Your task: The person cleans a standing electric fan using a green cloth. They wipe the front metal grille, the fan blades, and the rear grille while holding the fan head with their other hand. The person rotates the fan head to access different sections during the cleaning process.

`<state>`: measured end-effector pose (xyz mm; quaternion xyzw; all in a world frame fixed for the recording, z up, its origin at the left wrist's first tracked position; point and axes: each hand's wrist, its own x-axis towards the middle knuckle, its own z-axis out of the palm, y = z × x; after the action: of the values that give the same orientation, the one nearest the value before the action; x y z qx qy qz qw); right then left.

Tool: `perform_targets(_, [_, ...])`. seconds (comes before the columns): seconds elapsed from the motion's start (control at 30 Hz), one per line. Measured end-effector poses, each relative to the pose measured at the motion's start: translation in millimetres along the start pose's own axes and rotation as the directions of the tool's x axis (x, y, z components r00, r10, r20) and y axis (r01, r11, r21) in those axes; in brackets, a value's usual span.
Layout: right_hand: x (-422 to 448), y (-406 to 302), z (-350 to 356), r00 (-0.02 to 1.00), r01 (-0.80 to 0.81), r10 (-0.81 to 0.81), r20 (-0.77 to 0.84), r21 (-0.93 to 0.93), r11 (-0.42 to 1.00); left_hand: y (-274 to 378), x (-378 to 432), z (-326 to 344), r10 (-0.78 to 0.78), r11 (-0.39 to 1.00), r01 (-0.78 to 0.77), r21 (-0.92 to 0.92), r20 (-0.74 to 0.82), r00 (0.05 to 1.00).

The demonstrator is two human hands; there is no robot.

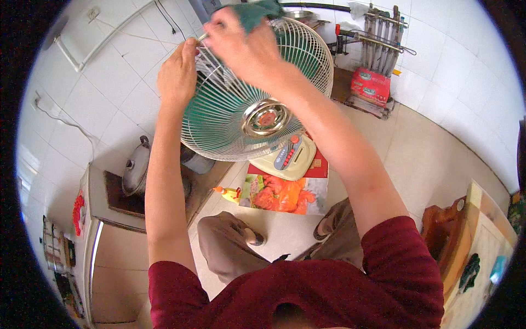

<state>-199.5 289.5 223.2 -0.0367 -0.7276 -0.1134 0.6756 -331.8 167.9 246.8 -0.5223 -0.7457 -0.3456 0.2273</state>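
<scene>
An electric fan with a pale wire guard [230,135] and green blades stands before me, its face tilted up. My left hand [178,74] grips the guard's rim at the upper left, thumb uppermost. Blurred by motion, my right hand [246,49] holds a dark green cloth [263,12] at the top of the guard. My right forearm crosses over the fan's face and hides part of it. A shiny round badge [267,118] sits at the guard's centre. Below is the cream base [302,158] with its row of red buttons and an orange knob.
The fan base rests on a printed box [283,195] on the tiled floor. Beside that lies a yellow bird-shaped toy [229,193]. A lidded pot [135,168] stands on the left counter. Right of the fan, a red packet [370,87] sits below hanging utensils [378,45].
</scene>
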Motion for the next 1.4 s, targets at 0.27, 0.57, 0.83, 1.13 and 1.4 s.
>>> perform_targets(0.27, [-83.0,54.1,-65.6,0.918,-0.381,0.396,0.004,-0.265,0.886,-2.6,-4.9,6.0,-0.056,0.994,0.063,0.085,-0.074,0.996])
perform_targets(0.57, [-196.4,72.9,-58.2,0.507,-0.845,0.826,-0.244,0.048,0.533,15.6,-3.2,6.6,-0.113,0.985,0.119,0.127,-0.052,0.992])
perform_targets(0.83, [-99.9,-62.0,-13.3,0.999,0.012,-0.011,0.041,-0.02,1.0,-1.0,5.9,12.1,-0.087,0.996,0.088,0.025,-0.05,0.995])
perform_targets(1.13, [-259.4,1.0,-70.0,0.741,-0.661,0.648,0.175,0.022,0.75,0.8,1.6,12.7,-0.066,0.998,0.066,-0.013,-0.046,0.997])
perform_targets(1.4, [-225.6,-16.9,-47.4,0.743,-0.665,0.666,-0.066,0.037,0.746,10.9,-2.0,8.2,-0.068,0.996,0.072,0.052,-0.062,0.996])
